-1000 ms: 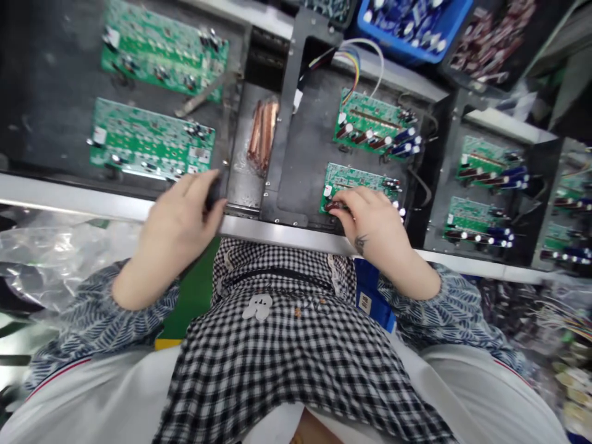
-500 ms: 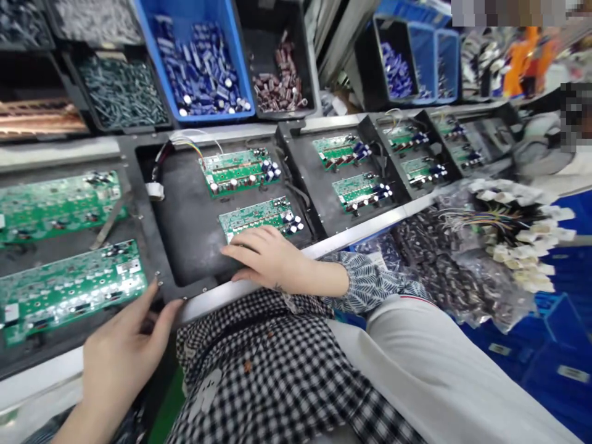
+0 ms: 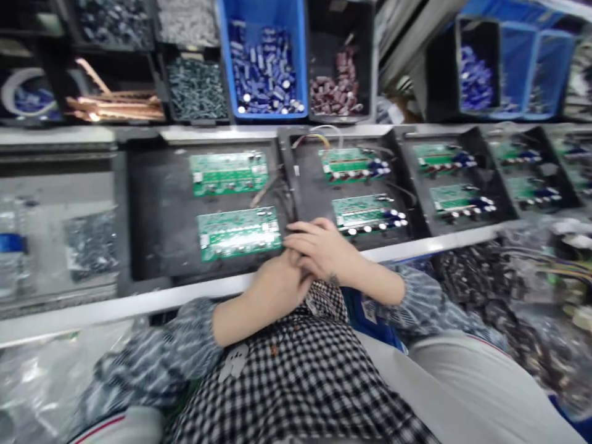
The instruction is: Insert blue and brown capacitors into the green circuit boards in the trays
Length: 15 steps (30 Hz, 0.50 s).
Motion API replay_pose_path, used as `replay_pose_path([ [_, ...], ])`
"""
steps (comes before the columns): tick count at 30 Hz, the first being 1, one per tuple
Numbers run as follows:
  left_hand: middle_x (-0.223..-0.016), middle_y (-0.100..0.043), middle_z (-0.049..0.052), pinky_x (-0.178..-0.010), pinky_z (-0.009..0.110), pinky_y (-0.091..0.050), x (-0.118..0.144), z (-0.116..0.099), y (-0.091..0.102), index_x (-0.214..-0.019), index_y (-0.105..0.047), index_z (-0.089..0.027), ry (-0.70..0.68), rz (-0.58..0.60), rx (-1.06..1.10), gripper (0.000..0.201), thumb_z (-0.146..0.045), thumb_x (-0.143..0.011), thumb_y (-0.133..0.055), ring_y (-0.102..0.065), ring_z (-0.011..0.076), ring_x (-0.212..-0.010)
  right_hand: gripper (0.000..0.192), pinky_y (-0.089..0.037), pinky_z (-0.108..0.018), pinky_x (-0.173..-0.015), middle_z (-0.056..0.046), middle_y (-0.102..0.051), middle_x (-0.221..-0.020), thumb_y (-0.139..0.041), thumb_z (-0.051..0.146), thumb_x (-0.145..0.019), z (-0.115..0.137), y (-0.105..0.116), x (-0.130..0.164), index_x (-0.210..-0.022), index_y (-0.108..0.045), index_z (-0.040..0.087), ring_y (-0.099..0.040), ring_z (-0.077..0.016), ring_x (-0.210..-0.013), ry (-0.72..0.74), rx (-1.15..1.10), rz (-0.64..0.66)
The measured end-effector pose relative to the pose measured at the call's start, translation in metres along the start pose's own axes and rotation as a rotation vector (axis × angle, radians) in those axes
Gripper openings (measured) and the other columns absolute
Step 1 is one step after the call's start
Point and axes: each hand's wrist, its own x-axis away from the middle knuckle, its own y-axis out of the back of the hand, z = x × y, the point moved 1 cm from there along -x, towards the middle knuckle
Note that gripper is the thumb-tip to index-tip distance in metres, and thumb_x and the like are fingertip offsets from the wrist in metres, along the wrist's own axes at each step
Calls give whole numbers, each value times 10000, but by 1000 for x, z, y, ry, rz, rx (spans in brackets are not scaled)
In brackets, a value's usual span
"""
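My left hand (image 3: 277,283) and my right hand (image 3: 326,253) meet at the front of the join between two black trays. My right hand has its fingers stretched out, partly over my left hand, near the tray rim. The left hand's fingertips are largely hidden under the right. In the left tray (image 3: 157,216) lie two green circuit boards, the nearer board (image 3: 238,233) just left of my hands. Two boards fitted with capacitors are in the right tray (image 3: 411,231); the nearer one (image 3: 363,213) lies just beyond my right hand.
More trays with boards (image 3: 462,200) continue rightward along a metal rail (image 3: 444,243). Behind stand a blue bin of capacitors (image 3: 266,68), a black bin of brown capacitors (image 3: 337,80) and a bin of screw-like parts (image 3: 197,89). Bagged dark parts (image 3: 481,271) lie at right.
My view has swung left. My right hand has left the capacitor board's near edge and come leftward to my left hand at the tray join. The white connector has gone out of sight.
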Motion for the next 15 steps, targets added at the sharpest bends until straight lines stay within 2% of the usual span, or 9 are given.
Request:
replay_pose_path([
  [2,-1394,-541,268,-1076,480,-471,-17,-16,-7,-1268,-595,-49,-70,100,124,407,-331,-980,-543,-546,383,-1316,246,-347,-456,-956,-79,-748,-1180,-518,251,-990,-16,8,17,-1152,-691,185,-577,-263,-1249,-54,77,8],
  [4,-1447,-474,296,-1102,506,-437,-26,-27,-6,-1386,-495,-4,-68,196,260,574,-394,-973,-578,-513,405,-1335,230,-346,-448,-903,-79,-763,-1116,-511,246,-979,-30,15,29,-1099,-699,187,-609,-262,-1159,-100,158,2],
  [6,-1443,-485,268,-1102,500,-423,-27,-32,4,-1431,-447,-34,-40,263,443,657,-493,-976,-562,-526,385,-1304,241,-349,-429,-846,-75,-775,-1036,-477,262,-998,-38,21,38,-1029,-705,190,-629,-255,-1083,-141,225,-19],
  [8,-1377,-550,204,-1058,453,-446,-24,-31,20,-1412,-470,-111,19,288,685,652,-604,-985,-482,-577,321,-1209,303,-349,-404,-777,-71,-778,-960,-425,290,-1033,-42,27,43,-961,-704,194,-641,-251,-1031,-173,282,-21],
  [10,-1275,-598,149,-962,392,-491,-22,-24,38,-1357,-512,-171,143,260,982,636,-675,-976,-436,-622,235,-1016,418,-334,-388,-694,-79,-761,-838,-372,339,-1064,-43,35,43,-826,-686,199,-656,-253,-920,-206,355,5],
  [12,-1198,-610,116,-885,356,-514,-25,-14,55,-1299,-542,-200,302,169,1267,596,-688,-964,-470,-605,180,-881,533,-308,-387,-624,-94,-699,-664,-322,385,-1079,-44,43,37,-689,-638,206,-638,-249,-727,-224,444,48],
  [13,-1153,-617,101,-865,350,-518,-28,-10,62,-1270,-554,-208,378,116,1382,567,-679,-957,-504,-594,170,-853,556,-308,-390,-608,-96,-671,-617,-303,391,-1082,-43,48,31,-672,-629,206,-620,-244,-655,-217,476,43],
  [15,-1035,-629,74,-845,349,-519,-36,-2,72,-1226,-562,-213,495,38,1534,516,-649,-950,-559,-587,171,-842,524,-359,-393,-616,-107,-697,-678,-305,410,-1081,-39,57,16,-797,-678,175,-634,-248,-647,-152,450,-45],
])
